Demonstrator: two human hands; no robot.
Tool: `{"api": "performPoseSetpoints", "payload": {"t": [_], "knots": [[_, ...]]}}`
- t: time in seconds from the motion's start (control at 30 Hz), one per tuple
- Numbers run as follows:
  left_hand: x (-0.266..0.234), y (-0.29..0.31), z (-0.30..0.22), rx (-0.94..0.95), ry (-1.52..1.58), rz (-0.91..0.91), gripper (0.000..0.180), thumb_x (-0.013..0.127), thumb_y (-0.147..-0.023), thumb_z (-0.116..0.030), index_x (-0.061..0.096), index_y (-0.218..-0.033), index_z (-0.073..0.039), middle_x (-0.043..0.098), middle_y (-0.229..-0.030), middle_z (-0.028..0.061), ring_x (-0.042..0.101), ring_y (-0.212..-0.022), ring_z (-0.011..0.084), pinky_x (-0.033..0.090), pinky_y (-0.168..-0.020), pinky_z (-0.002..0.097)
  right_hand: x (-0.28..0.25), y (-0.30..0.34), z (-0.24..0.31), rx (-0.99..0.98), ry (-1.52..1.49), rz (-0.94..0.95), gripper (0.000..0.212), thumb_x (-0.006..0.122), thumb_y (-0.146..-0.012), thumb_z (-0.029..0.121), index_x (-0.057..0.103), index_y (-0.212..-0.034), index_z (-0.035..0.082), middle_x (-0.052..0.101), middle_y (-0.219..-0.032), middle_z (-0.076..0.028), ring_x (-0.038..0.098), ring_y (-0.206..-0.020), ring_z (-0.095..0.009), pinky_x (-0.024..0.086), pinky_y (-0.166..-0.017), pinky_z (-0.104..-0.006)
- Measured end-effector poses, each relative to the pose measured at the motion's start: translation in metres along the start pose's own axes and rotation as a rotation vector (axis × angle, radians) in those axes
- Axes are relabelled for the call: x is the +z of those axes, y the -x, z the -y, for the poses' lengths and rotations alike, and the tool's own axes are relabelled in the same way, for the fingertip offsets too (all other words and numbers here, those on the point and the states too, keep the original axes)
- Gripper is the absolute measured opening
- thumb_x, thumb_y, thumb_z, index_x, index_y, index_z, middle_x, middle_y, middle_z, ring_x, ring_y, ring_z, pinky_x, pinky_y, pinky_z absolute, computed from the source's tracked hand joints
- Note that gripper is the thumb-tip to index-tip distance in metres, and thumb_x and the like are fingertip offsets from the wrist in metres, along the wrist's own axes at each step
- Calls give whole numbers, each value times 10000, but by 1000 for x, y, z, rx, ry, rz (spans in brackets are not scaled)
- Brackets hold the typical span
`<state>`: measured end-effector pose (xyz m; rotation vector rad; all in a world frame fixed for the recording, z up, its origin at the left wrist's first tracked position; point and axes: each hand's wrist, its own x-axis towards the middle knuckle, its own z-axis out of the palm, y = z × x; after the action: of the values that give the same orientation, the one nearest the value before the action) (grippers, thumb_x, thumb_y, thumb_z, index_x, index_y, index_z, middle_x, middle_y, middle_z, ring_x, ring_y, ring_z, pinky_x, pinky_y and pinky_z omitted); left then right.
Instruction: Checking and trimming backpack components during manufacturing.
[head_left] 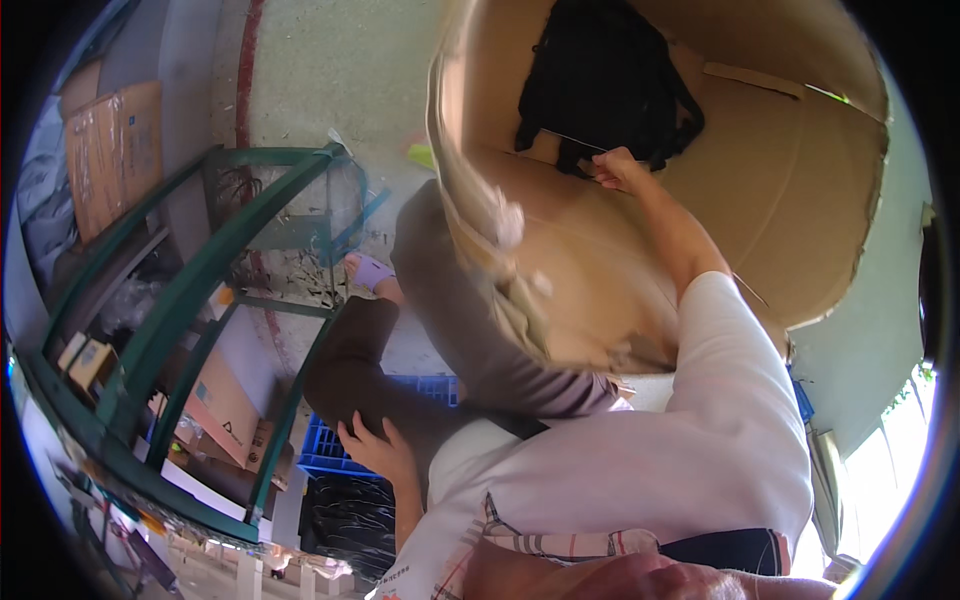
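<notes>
A black backpack with straps lies against the inner wall of a large open cardboard box. My right hand reaches into the box and is closed at the backpack's lower edge, by its straps. Its fingers partly hide the exact grip. A thin pale line, like a cord, runs along the bag's edge close to these fingers. My left hand lies on my left thigh, fingers spread, holding nothing. My dark-trousered knee is beside the box's near left flap, which is blurred.
A green metal frame rack stands at my left, with cartons on and behind it. A blue plastic crate and a black plastic bag are beside my left leg. Another taped carton stands farther left.
</notes>
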<state>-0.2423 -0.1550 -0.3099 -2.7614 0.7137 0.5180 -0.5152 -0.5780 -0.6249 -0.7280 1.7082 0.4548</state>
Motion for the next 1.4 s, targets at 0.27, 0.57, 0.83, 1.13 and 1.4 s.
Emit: {"api": "performPoseSetpoints", "payload": {"t": [0.27,0.57,0.83,1.13,1.4], "knots": [[-4,-15,3,-2,-106,52,470,548,-731,-262,422,-1116,-23,308,-1197,266,326,-1076,407,274,-873,453,103,-75,2,175,-1024,2,805,693,-640,392,255,-1252,109,320,-1206,-236,282,-1147,-365,271,-924,-504],[-9,-17,9,84,-53,92,491,551,-734,-332,447,-1094,-15,339,-1150,267,335,-1050,402,266,-875,455,75,-112,48,76,-1490,-205,610,676,-674,329,399,-1174,117,448,-1125,-133,408,-1033,-355,334,-869,-511],[-3,-11,14,62,130,48,460,568,-708,-224,442,-1095,-10,352,-1151,237,336,-1062,378,259,-905,427,-102,31,33,-498,-1092,-358,324,658,-540,-10,553,-845,-46,572,-810,-90,553,-714,-222,465,-674,-331],[-60,-61,-106,496,737,-315,211,557,-715,-9,535,-924,13,531,-942,141,513,-888,259,392,-797,312,-152,367,-28,-783,-784,-286,219,560,-726,258,559,-841,72,560,-810,-23,529,-718,-143,444,-647,-247],[-207,-58,-199,1214,2153,181,384,663,-654,-229,576,-967,-24,571,-884,28,505,-799,123,423,-730,244,-57,228,9,-1392,433,278,317,505,-764,283,531,-976,49,554,-889,-63,516,-832,-162,414,-735,-269]]}}
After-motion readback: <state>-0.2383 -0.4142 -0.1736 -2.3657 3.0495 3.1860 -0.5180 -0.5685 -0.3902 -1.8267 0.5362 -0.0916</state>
